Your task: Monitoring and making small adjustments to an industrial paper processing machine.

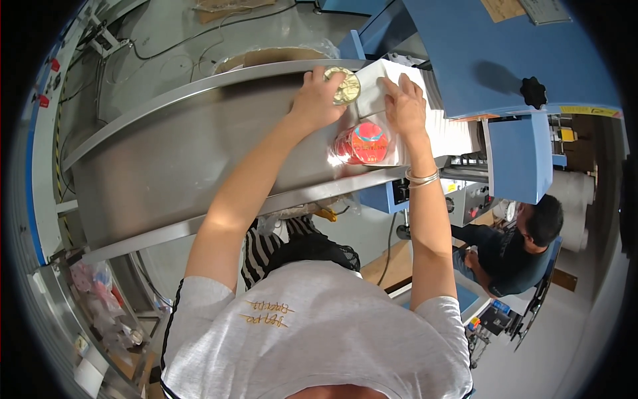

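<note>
My left hand (319,103) grips a round container (346,88) with a shiny gold, crinkled-looking end, near the far edge of the metal table. Just right of it, white flat pieces (372,85), perhaps paper or film, lie where the table meets the blue machine. On them rests my right hand (407,110), fingers stretched out and apart, with nothing held. Between my hands and closer to me lies a red round container (364,143) with a blue patch on its end and clear, glossy wrap around its side.
The long steel table (173,153) has raised rims and stretches left. A blue machine (505,60) with a black knob (533,92) stands at right. A seated person (522,253) is at the lower right. Beyond the table is an open carton (279,57).
</note>
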A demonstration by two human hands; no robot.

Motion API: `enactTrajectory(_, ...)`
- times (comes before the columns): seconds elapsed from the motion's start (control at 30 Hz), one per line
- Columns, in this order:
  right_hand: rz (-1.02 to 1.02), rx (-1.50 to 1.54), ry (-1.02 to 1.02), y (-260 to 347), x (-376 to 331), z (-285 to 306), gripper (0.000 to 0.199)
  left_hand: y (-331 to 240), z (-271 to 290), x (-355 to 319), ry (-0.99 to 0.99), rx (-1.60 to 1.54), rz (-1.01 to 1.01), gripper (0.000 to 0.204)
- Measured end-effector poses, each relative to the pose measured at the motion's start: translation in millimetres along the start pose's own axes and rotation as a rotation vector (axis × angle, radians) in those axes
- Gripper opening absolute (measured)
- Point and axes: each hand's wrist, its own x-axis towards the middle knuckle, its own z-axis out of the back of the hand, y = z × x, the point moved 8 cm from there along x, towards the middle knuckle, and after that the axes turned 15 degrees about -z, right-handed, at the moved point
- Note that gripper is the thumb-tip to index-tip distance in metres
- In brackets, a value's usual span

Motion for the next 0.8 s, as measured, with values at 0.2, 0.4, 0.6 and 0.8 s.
enactTrajectory(0.2,0.005,0.072,0.005,5,-8,15,0.042,-10,-19,14,-0.027,-0.047,-0.105,0.054)
enactTrajectory(0.4,0.007,0.293,-0.171,9,-61,83,0.027,-10,-29,20,-0.044,-0.015,-0.133,0.055)
enactTrajectory(0.6,-0.162,0.440,-0.074,1,-138,87,0.018,-5,-43,31,-0.040,0.021,-0.226,0.057)
enactTrajectory(0.8,-0.302,0.384,0.069,-15,-160,62,0.020,-7,-46,26,0.077,-0.017,-0.174,0.058)
